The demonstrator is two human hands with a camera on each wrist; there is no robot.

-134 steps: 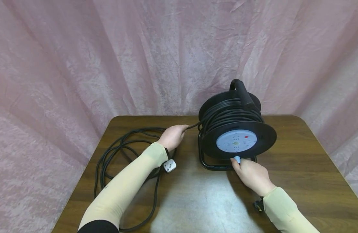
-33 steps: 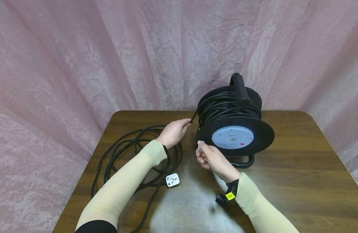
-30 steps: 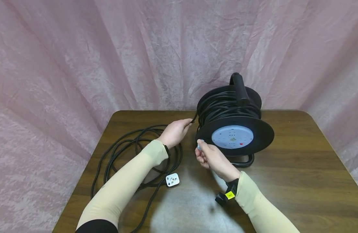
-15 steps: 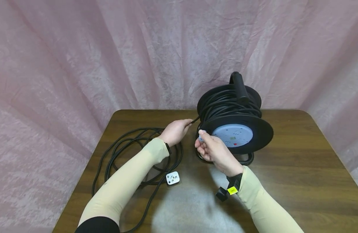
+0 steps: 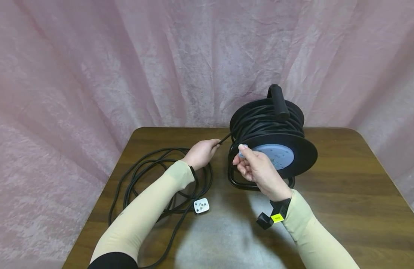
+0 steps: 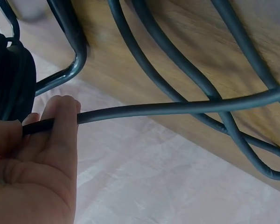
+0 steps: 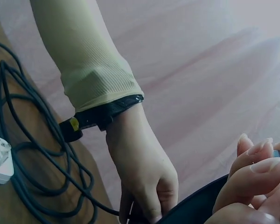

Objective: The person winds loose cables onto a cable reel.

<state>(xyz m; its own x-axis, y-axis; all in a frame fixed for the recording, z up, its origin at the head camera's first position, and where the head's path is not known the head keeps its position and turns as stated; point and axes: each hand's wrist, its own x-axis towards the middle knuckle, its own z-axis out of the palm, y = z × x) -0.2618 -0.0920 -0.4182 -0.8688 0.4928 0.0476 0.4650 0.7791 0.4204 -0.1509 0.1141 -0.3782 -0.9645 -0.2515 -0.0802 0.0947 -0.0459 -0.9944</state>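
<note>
A black cable reel point(image 5: 306, 153) stands on its tube frame at the table's right half, wound with black cable. Its front flange carries a light blue socket panel point(image 5: 282, 155), partly behind my right hand point(image 5: 260, 170). That hand pinches the light blue crank knob point(image 5: 241, 153) at the flange's left side between thumb and fingers. Left of the reel, my left hand point(image 5: 200, 154) holds the cable point(image 5: 226, 138) where it runs up to the drum. In the left wrist view the cable point(image 6: 144, 109) passes across the fingers under the thumb.
Loose cable loops point(image 5: 126, 186) lie on the table's left, partly under the left forearm. The white plug point(image 5: 201, 206) rests near the table's middle, prongs up. The reel's carrying handle point(image 5: 279, 102) rises above the drum. A pink curtain point(image 5: 180, 63) hangs behind the table.
The crank knob, with my right hand on it, has gone from the flange's bottom to its left side, then upward, as the drum turned. The left hand stays on the cable beside the reel.
</note>
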